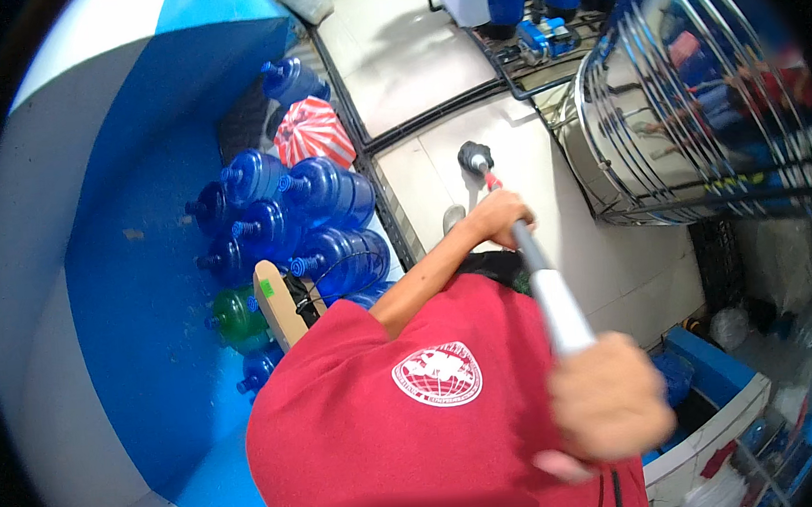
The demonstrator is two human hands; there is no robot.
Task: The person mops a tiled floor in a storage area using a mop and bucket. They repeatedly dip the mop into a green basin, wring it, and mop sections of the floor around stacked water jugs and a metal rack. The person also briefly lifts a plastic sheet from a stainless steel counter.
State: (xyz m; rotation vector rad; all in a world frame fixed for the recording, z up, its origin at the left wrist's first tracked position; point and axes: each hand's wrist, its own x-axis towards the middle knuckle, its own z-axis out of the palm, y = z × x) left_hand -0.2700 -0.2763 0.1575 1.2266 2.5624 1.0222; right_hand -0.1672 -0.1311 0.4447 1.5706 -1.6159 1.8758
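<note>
A mop with a dark, bunched head [475, 155], a red section near its base and a grey and white pole [561, 306] runs from the floor up towards me. My left hand [503, 218] is wrapped around the lower part of the pole. Nearer the camera, my right hand [610, 402] grips the upper end and looks blurred. The mop head rests on the pale floor tiles [433, 138], just ahead of a grey shoe tip [453, 216]. My red shirt fills the lower middle of the view.
Blue water jugs [327, 192] and a green one [237, 318] stand at left, beside a red-and-white striped bundle [313, 134]. Dark edging [431, 114] crosses the floor. A shiny metal tank [651, 116] and a blue pump [546, 39] are at right, above a blue-edged basin [714, 366].
</note>
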